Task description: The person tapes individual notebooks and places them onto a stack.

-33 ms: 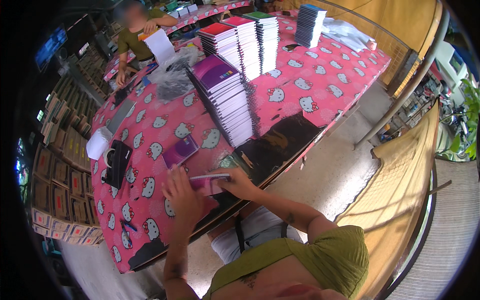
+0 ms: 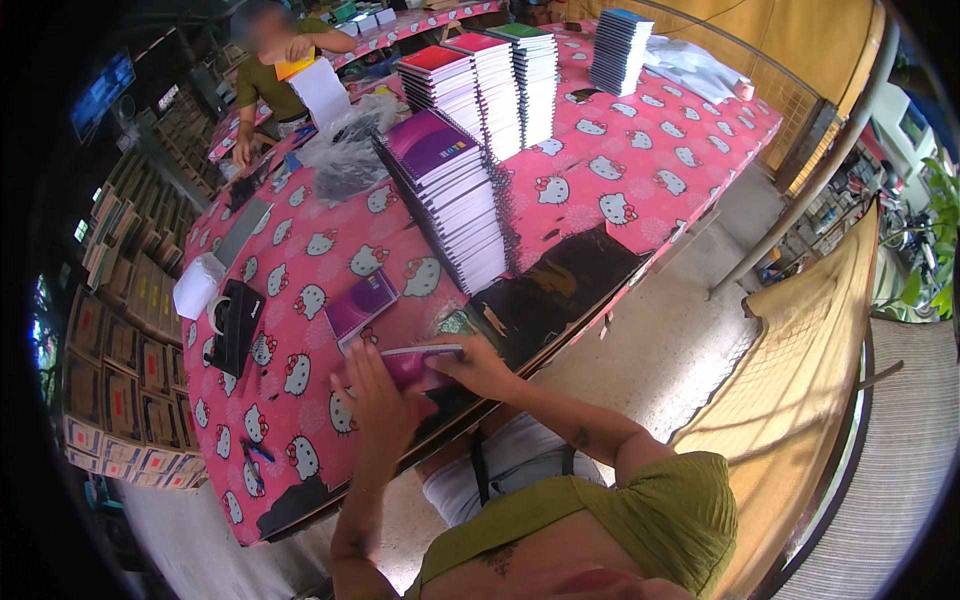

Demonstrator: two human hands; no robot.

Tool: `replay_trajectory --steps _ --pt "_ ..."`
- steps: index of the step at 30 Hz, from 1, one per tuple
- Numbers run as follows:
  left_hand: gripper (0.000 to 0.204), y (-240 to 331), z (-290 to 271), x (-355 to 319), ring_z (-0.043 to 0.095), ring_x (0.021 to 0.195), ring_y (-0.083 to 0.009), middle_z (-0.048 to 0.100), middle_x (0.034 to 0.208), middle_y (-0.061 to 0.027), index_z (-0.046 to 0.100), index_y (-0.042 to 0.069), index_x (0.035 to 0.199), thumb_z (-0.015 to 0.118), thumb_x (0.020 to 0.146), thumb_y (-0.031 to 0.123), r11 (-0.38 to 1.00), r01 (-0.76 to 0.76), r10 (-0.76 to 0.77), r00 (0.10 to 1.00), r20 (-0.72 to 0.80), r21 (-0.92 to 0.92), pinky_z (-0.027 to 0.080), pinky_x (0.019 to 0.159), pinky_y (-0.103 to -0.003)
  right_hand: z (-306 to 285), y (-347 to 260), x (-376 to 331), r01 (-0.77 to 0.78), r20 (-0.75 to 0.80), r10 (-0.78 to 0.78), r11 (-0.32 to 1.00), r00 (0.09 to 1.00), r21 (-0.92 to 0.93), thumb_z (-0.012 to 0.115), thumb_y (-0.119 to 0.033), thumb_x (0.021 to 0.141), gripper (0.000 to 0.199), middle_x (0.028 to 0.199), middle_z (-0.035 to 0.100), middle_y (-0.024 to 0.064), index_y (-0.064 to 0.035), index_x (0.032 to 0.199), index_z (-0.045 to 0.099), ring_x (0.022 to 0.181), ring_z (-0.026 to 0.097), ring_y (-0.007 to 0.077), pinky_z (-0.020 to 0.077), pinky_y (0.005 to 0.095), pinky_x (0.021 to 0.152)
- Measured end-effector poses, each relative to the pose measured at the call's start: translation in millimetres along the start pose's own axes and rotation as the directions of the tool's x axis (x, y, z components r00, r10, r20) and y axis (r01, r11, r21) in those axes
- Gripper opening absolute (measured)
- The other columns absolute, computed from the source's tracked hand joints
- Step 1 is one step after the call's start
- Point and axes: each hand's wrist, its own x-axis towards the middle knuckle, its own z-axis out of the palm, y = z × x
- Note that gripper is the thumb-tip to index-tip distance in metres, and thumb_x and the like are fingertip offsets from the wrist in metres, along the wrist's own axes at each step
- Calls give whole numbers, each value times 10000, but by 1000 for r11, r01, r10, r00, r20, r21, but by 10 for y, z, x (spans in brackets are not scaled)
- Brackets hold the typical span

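Note:
A purple spiral notebook (image 2: 405,368) is at the table's near edge, tilted so that its page edges face up. My right hand (image 2: 474,368) grips its right end, thumb on the cover. My left hand (image 2: 382,400) lies against the notebook's left side with fingers stretched out, partly hiding it. Just beyond lies another purple notebook (image 2: 361,306), flat on the pink patterned table (image 2: 330,265). A tall stack of purple spiral notebooks (image 2: 455,215) stands farther back, its coils sticking out along the sides.
Red, green and blue notebook stacks (image 2: 530,90) stand at the back. At the left are a black tape dispenser (image 2: 238,325), blue-handled pliers (image 2: 257,455) and clear plastic (image 2: 350,150). Across the table a person (image 2: 280,75) handles a notebook. Boxes (image 2: 120,370) are piled at far left.
My left hand has shifted slightly right and down, closer against the notebook. The notebook's cover has tilted a little. Across the table, the other person's notebook shows more of its yellow cover.

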Motion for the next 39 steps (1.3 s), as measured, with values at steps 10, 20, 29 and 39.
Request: replay_trajectory --steps 10,20,29,39 --pt "527 -45 64 72 403 1396 -350 472 1464 -165 468 -7 1407 472 1020 350 998 -20 14 995 -102 -59 87 1169 -625 -4 64 -58 39 -28 -37 998 999 55 665 -26 913 289 902 676 27 -26 1201 680 808 572 68 489 253 713" --pt "188 -436 -305 380 629 740 -243 636 808 -56 631 74 904 773 814 160 739 -16 144 981 134 -673 285 1127 -512 -144 50 4 106 187 -109 994 976 26 671 -10 915 256 1019 717 63 -3 1170 686 918 623 104 504 266 824" --pt "238 -563 -256 299 626 862 -294 616 846 -89 681 84 1049 740 858 211 759 16 88 988 127 -651 411 974 -469 -174 22 22 31 101 -41 995 994 100 662 -42 941 245 1034 704 54 21 1177 677 926 598 96 482 249 840" --pt "348 -541 -179 307 559 1101 -295 575 1174 -114 634 75 1172 697 889 267 894 -132 146 989 0 -428 382 970 -519 -40 -54 17 -36 74 28 993 997 116 682 -74 938 270 989 688 23 14 1194 675 894 597 83 485 232 812"
